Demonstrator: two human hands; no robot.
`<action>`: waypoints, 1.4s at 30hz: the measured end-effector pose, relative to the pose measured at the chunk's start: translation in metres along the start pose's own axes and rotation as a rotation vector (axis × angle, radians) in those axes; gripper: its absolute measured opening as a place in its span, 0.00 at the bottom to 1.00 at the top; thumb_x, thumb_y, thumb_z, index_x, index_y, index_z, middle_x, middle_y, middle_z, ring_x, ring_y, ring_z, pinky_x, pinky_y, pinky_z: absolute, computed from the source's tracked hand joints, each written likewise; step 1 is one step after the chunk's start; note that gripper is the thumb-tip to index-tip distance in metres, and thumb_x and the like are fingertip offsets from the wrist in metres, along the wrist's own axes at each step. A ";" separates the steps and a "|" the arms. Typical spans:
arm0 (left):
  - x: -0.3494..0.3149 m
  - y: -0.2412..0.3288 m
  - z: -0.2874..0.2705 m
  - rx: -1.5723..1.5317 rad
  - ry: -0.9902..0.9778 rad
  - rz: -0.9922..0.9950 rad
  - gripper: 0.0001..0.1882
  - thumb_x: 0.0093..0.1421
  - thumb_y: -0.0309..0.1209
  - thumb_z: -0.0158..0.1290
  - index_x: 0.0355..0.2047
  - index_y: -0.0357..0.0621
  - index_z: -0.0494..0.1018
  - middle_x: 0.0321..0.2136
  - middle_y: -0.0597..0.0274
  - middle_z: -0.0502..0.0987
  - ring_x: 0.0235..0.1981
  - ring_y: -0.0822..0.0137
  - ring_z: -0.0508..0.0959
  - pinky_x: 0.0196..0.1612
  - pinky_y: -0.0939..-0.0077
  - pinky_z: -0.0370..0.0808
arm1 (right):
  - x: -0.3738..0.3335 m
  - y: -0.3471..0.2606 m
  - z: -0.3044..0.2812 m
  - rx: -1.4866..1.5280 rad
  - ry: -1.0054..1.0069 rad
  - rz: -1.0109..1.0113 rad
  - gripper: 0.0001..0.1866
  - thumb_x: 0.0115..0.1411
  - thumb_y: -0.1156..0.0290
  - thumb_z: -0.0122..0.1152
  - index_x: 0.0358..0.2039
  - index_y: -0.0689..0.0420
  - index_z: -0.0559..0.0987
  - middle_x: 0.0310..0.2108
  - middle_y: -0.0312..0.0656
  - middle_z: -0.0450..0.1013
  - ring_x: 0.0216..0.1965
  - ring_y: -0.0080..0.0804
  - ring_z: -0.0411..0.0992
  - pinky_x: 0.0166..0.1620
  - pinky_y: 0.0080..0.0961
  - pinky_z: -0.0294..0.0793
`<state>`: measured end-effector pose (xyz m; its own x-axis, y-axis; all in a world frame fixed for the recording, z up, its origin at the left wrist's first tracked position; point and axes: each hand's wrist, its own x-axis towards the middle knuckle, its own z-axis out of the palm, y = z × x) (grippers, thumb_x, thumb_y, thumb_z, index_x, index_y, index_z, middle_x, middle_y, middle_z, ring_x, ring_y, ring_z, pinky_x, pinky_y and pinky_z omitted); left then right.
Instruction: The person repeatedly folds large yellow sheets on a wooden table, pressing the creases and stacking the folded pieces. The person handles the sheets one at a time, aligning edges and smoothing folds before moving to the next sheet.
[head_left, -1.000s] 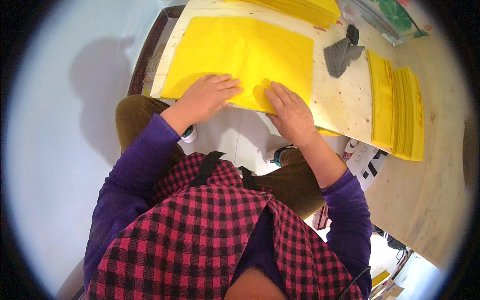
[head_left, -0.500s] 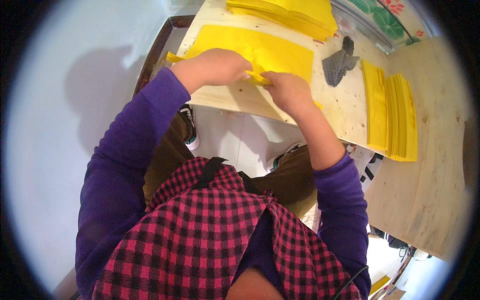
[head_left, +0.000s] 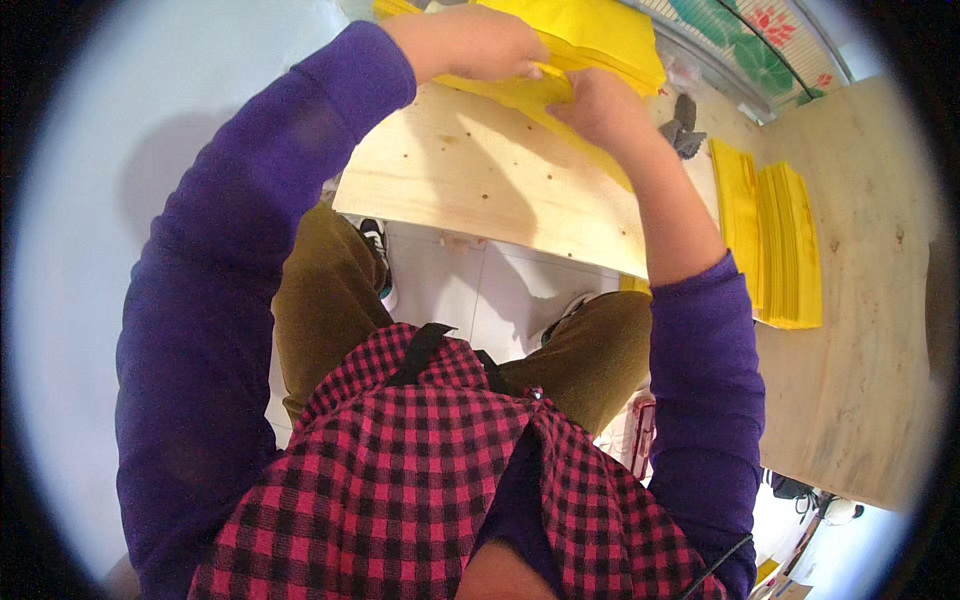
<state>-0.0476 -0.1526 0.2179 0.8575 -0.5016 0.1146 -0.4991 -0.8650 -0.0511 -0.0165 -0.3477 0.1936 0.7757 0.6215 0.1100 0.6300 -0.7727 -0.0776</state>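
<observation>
My left hand point(head_left: 485, 45) is closed on the edge of a thin, soft-looking yellow sheet point(head_left: 515, 97), its fingertips pinching it. Just to the right, my right hand point(head_left: 605, 110) pinches the same edge, its thumb partly showing. The sheet slants down to the right, and part of it is hidden behind my right hand and forearm. Right behind my hands lies a thick stack of yellow sheets point(head_left: 600, 35) at the far side of the wooden table point(head_left: 450, 165).
Folded yellow sheets stand in a bundle point(head_left: 790, 245) at the right, beside a tall wooden board point(head_left: 860, 300). A dark grey cloth scrap point(head_left: 684, 130) lies on the table behind my right forearm. A pale wall point(head_left: 120, 250) borders the left side.
Both hands have moved away from me toward the far stack, taking the yellow sheet with them. Bare wood now shows where the sheet lay near the front edge.
</observation>
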 end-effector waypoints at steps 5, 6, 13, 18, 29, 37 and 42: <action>0.011 -0.017 -0.007 0.023 0.011 -0.029 0.21 0.64 0.49 0.42 0.43 0.48 0.76 0.41 0.50 0.78 0.44 0.47 0.76 0.44 0.50 0.72 | 0.027 0.009 -0.023 -0.023 -0.031 -0.069 0.17 0.49 0.59 0.65 0.37 0.56 0.81 0.36 0.49 0.78 0.39 0.49 0.76 0.43 0.40 0.75; 0.008 -0.017 -0.007 -0.002 0.042 -0.007 0.19 0.64 0.47 0.44 0.44 0.50 0.76 0.38 0.50 0.78 0.41 0.48 0.77 0.43 0.51 0.72 | 0.029 0.008 -0.024 -0.021 -0.054 -0.062 0.17 0.49 0.59 0.66 0.37 0.56 0.81 0.36 0.49 0.78 0.39 0.49 0.76 0.43 0.40 0.75; -0.053 0.031 0.038 -0.041 -0.057 -0.025 0.12 0.60 0.43 0.50 0.37 0.52 0.74 0.24 0.51 0.77 0.28 0.47 0.78 0.33 0.52 0.73 | -0.027 -0.023 0.019 -0.088 -0.237 -0.104 0.10 0.53 0.62 0.60 0.35 0.50 0.82 0.32 0.46 0.78 0.36 0.45 0.77 0.39 0.40 0.76; -0.113 0.081 0.099 -0.147 0.059 -0.155 0.10 0.57 0.35 0.51 0.38 0.49 0.75 0.27 0.55 0.79 0.34 0.52 0.78 0.37 0.52 0.72 | -0.066 -0.042 0.064 -0.101 -0.283 -0.178 0.08 0.53 0.67 0.57 0.33 0.49 0.82 0.31 0.44 0.78 0.35 0.43 0.77 0.37 0.39 0.76; -0.138 0.050 0.119 -0.040 -0.023 -0.177 0.07 0.50 0.27 0.51 0.28 0.47 0.78 0.24 0.56 0.78 0.30 0.53 0.80 0.32 0.60 0.75 | -0.082 -0.048 0.100 0.058 -0.195 -0.204 0.12 0.50 0.73 0.59 0.38 0.54 0.77 0.38 0.43 0.76 0.40 0.45 0.76 0.40 0.40 0.76; -0.116 0.026 0.098 0.028 -0.193 -0.060 0.07 0.51 0.28 0.52 0.28 0.47 0.80 0.26 0.56 0.80 0.31 0.54 0.81 0.34 0.61 0.76 | -0.063 -0.043 0.113 0.108 -0.433 -0.236 0.26 0.52 0.73 0.58 0.54 0.52 0.72 0.45 0.49 0.74 0.43 0.51 0.73 0.46 0.40 0.73; -0.102 0.001 0.099 -0.263 -0.468 -0.259 0.14 0.52 0.33 0.60 0.38 0.41 0.77 0.37 0.49 0.77 0.42 0.50 0.77 0.44 0.59 0.73 | -0.027 -0.015 0.087 0.058 -0.683 -0.318 0.20 0.49 0.69 0.62 0.45 0.57 0.78 0.36 0.54 0.77 0.40 0.50 0.74 0.45 0.38 0.72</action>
<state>-0.1232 -0.1036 0.1076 0.8896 -0.2788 -0.3618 -0.2290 -0.9576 0.1749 -0.0432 -0.3419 0.1058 0.3946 0.7700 -0.5014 0.8135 -0.5465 -0.1991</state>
